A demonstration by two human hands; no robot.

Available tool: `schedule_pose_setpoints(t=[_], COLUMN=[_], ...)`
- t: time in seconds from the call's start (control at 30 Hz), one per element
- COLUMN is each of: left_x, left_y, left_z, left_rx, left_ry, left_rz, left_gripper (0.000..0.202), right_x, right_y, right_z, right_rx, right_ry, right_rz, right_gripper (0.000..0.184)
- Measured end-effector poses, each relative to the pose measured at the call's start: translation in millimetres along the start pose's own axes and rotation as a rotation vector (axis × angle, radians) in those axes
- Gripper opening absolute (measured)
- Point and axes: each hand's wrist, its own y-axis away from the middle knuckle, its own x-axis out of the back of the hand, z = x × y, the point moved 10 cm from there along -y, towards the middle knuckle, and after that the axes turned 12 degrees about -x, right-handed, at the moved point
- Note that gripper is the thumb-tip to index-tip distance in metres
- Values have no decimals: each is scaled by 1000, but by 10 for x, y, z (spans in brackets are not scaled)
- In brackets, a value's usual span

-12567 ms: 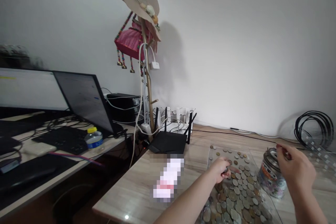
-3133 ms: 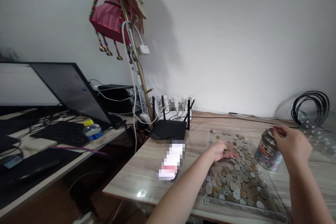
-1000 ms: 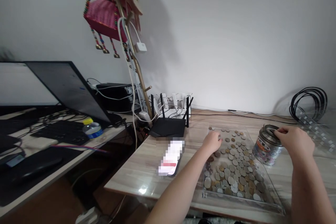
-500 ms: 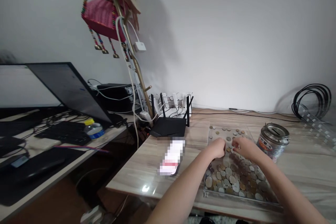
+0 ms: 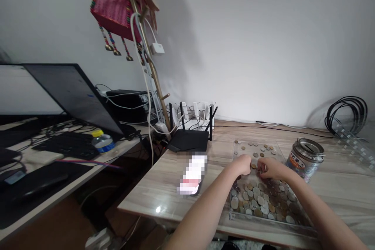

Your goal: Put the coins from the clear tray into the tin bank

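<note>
A clear tray (image 5: 238,145) on the wooden table holds several loose coins (image 5: 258,200). My left hand (image 5: 241,165) is curled over the tray's left side, fingers closed, touching the coins. My right hand (image 5: 267,168) is right beside it, fingers pinched on a coin among the pile. The two hands nearly touch. A tin coin jar (image 5: 305,158) with a slotted lid stands to the right of the tray, apart from both hands.
A phone (image 5: 192,174) lies left of the tray. A black router (image 5: 189,139) sits behind it, with a power strip and cables. Left are a laptop (image 5: 73,97), keyboard and water bottle (image 5: 101,141). Coiled black cable (image 5: 347,114) is at the far right.
One second ago my right hand was at the jar's lid; it has moved left to the tray beside my left hand. The left hand stayed over the coins.
</note>
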Motion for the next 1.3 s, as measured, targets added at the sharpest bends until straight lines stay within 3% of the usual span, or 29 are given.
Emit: schedule_pose_setpoints(t=[0.13,0.27,0.33,0.47,0.67,1.07,1.23,1.3], left_x=[-26,-34,-4,81,107,9,-17,-28], left_y=[0,-18,-35,-53,-62,-125,-128,-142], left_z=[33,82,70,23,47,127,87,72], left_rx=[-37,-111,-114,-74,-91,-180,-176,-181], left_ry=[-139,-260,-302,-356,-338,-315,-286,-280], left_rz=[-58,-75,-24,123,176,79,27,22], left_gripper=[12,18,22,20,28,28,22,18], right_x=[-73,-51,-63,-93,4,30,-73,-102], right_y=[23,16,11,11,-30,-78,-7,4], right_z=[-71,-73,-67,-66,-1,84,-84,-99], right_rx=[31,23,17,17,-16,-22,43,33], right_ry=[-1,-20,-24,-2,-23,-48,-57,-28], right_rz=[-49,-32,-39,-44,39,47,-45,-55], right_gripper=[14,32,32,11,35,11,34,33])
